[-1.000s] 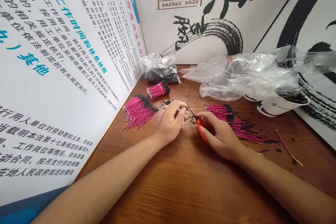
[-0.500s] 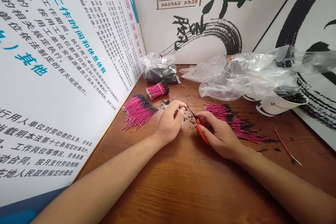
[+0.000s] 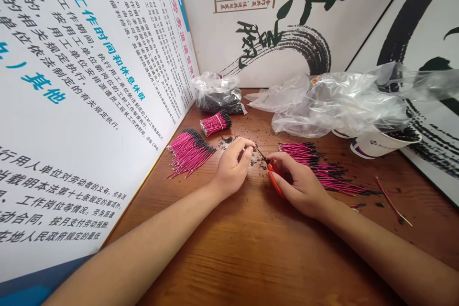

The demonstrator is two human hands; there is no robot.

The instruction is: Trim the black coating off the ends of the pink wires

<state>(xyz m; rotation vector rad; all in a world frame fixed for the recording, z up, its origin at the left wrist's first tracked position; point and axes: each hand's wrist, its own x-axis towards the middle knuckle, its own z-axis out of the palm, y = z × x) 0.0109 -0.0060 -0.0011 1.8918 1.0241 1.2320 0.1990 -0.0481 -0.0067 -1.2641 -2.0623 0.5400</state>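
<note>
My right hand [image 3: 299,184] is closed around the orange handles of small scissors [image 3: 273,179]. Their dark, thin blades point up and left, with the tip close to the fingertips of my left hand [image 3: 234,165]. That left hand is closed in a pinch; whatever it holds is mostly hidden behind the fingers and too small to name. A fanned pile of pink wires with black ends [image 3: 191,152] lies left of my left hand. Another pile of pink wires [image 3: 304,154] spreads beyond and beside my right hand.
Behind the left pile stands a banded wire bundle [image 3: 215,123]. A bag of black pieces [image 3: 220,98] is at the back. Clear plastic bags [image 3: 340,103] lie against a paper cup [image 3: 382,145] at right. Black scraps [image 3: 226,139] litter the wooden table; a loose wire [image 3: 392,202] lies right.
Both hands stay almost in place. The scissors have shifted only very slightly in my right hand; the piles and bags look the same.
</note>
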